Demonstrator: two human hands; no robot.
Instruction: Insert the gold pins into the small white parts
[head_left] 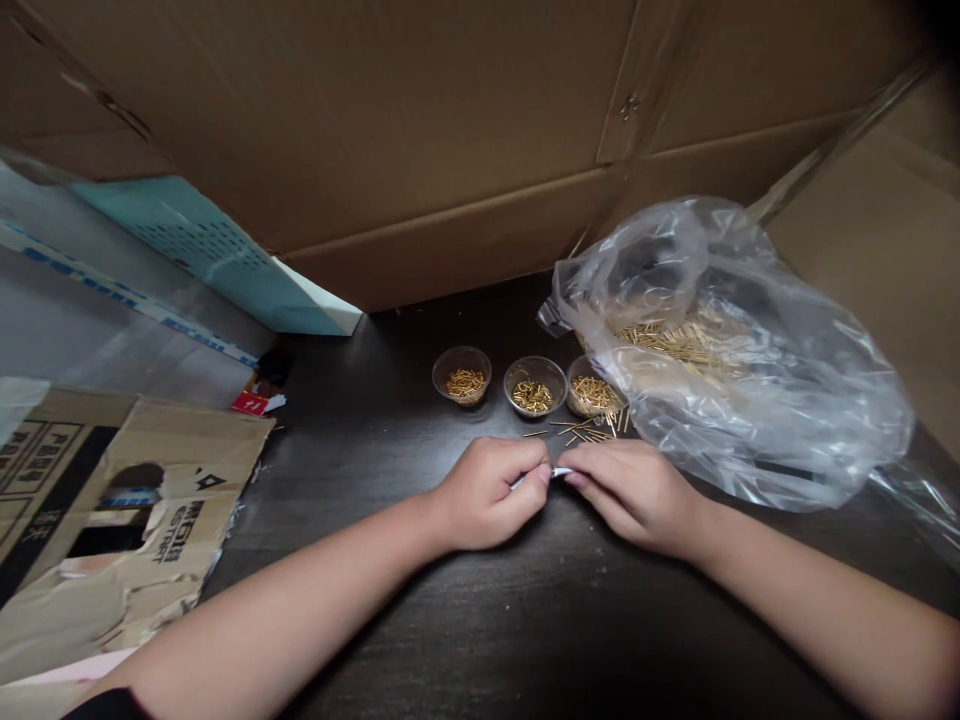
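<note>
My left hand [491,495] is closed around a thin, silvery-white rod-like piece [560,472]. Its far end meets the pinched fingertips of my right hand [637,490]; most of the piece is hidden inside the fingers. Just beyond the hands, several loose gold-coloured metal pins [589,432] lie scattered on the dark table [480,620]. Behind them stand a left clear plastic cup [438,372], a middle cup [511,384] and a right cup [573,378], each with small gold-coloured metal parts inside. The bag partly covers the right cup.
A large clear plastic bag [810,400] with many gold-coloured pins lies at the right. Cardboard walls [420,120] enclose the back and right. Torn printed cardboard [187,470], a small red item [250,403] and a pale blue box [202,250] are on the left.
</note>
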